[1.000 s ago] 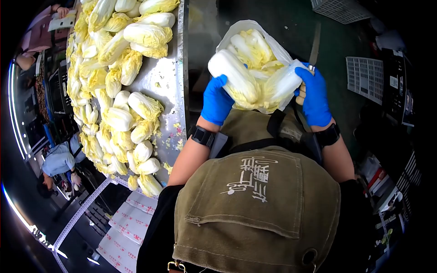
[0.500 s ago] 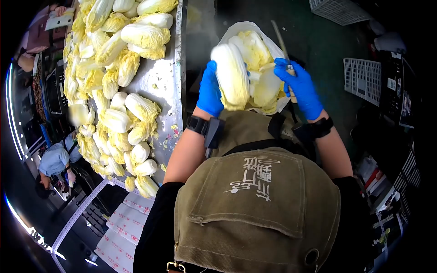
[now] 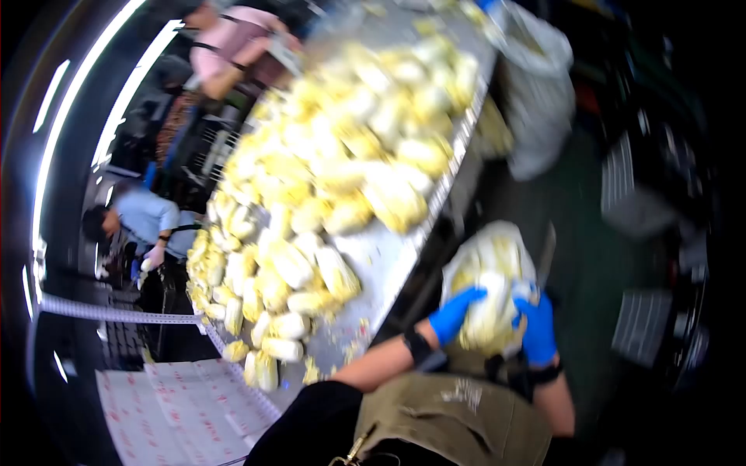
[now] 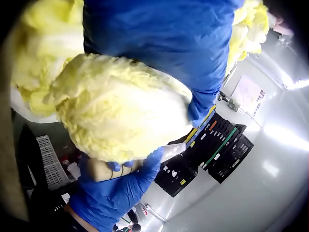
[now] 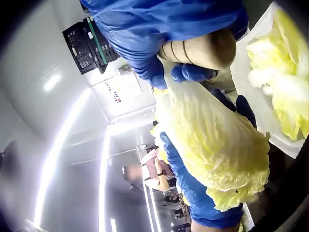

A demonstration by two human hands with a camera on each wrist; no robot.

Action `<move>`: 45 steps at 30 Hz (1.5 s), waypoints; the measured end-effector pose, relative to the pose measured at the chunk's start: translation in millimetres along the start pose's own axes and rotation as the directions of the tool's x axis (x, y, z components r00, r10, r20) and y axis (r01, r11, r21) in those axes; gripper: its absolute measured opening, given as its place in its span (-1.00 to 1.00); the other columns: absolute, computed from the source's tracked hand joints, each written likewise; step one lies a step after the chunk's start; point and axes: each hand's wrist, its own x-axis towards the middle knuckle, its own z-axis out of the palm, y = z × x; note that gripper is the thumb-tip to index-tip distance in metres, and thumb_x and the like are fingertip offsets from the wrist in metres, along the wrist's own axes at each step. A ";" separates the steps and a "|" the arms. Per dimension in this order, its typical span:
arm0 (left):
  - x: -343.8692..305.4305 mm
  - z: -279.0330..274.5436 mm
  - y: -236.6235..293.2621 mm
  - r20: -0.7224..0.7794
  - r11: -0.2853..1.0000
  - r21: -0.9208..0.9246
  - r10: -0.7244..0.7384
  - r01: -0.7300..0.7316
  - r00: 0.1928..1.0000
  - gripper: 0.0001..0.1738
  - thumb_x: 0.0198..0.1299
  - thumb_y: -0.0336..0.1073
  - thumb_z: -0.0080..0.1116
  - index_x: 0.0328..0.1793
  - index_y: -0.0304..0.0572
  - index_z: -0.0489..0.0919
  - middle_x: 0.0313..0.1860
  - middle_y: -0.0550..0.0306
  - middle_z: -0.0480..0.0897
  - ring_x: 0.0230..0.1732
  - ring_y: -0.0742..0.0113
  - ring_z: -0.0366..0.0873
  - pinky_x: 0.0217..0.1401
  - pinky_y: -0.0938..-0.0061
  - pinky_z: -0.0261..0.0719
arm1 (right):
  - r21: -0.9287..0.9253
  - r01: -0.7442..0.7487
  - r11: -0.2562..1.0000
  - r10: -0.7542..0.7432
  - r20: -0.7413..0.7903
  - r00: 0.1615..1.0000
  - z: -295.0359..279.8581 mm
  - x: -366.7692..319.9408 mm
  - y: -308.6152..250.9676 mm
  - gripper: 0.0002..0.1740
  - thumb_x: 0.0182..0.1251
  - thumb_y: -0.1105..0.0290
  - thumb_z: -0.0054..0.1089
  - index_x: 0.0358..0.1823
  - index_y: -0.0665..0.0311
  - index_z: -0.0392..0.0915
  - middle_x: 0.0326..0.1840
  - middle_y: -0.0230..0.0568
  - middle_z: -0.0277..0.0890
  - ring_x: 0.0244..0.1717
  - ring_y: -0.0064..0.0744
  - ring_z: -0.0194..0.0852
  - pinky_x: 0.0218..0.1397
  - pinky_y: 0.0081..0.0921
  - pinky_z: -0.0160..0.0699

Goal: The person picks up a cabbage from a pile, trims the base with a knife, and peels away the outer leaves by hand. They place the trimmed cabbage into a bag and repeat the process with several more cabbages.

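My left hand (image 3: 457,312), in a blue glove, grips a napa cabbage (image 4: 128,113) with a white base and frilly yellow leaf tips. Beside it my gloved right hand (image 3: 538,330) holds a knife by its pale wooden handle (image 5: 200,50). The knife blade (image 3: 549,252) points away from my body in the head view. Right-hand fingertips lie against the cabbage's white end in the right wrist view. Under the hands is a white plastic bag (image 3: 509,231), with loose yellow-white cabbage leaves (image 5: 285,79) inside.
On my left, a metal table (image 3: 381,268) carries a large heap of napa cabbages (image 3: 311,194). Another white bag (image 3: 536,101) hangs at its far edge. Grey crates (image 3: 641,326) stand on the right. Two people (image 3: 148,217) work across the table; printed white cartons (image 3: 175,412) are near left.
The head view has swung, showing more of the table and the far bag. My hands have come closer together at the cabbage, the knife still in the right.
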 end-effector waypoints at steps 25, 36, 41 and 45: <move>-12.4 7.9 13.2 -0.072 0.952 0.058 0.303 -0.300 0.950 -0.40 0.43 0.04 -0.15 0.38 -0.27 0.32 0.23 0.07 0.47 0.18 0.34 0.45 0.27 0.45 0.41 | -0.206 0.124 0.971 -0.113 0.067 0.991 4.1 -0.9 1.0 -0.44 0.20 0.45 0.26 0.26 0.26 0.39 0.07 -0.35 0.49 -0.51 -0.78 0.30 -0.54 -0.79 0.31; -16.7 26.9 7.0 0.239 0.934 0.119 0.303 -0.337 0.923 -0.35 0.39 -0.05 -0.07 0.51 -0.15 0.12 0.35 -0.01 0.33 0.32 0.23 0.33 0.39 0.33 0.28 | 0.189 0.064 0.980 -0.089 0.128 0.988 -11.6 -2.8 8.4 -0.48 0.15 0.53 0.29 0.18 0.38 0.41 -0.11 -0.34 0.54 -0.51 -0.77 0.39 -0.54 -0.80 0.40; -16.7 18.9 6.1 0.224 0.976 -0.031 0.219 -0.217 0.950 -0.34 0.37 -0.02 -0.04 0.50 -0.11 0.12 0.24 -0.05 0.43 0.19 0.19 0.44 0.29 0.29 0.41 | 0.268 0.041 0.962 -0.063 0.073 0.995 -33.7 -0.7 32.6 -0.44 0.17 0.49 0.27 0.22 0.36 0.35 -0.29 -0.39 0.55 -0.56 -0.74 0.43 -0.57 -0.79 0.40; 8.5 -18.3 6.0 0.080 0.958 0.247 0.130 -0.146 0.988 -0.37 0.39 0.01 -0.09 0.50 -0.04 0.14 0.26 0.03 0.40 0.22 0.19 0.40 0.28 0.31 0.38 | 0.287 0.040 0.957 -0.076 0.115 0.990 -58.5 -11.3 28.1 -0.52 0.16 0.30 0.36 0.06 0.27 0.39 -0.32 -0.39 0.56 -0.53 -0.64 0.50 -0.47 -0.69 0.54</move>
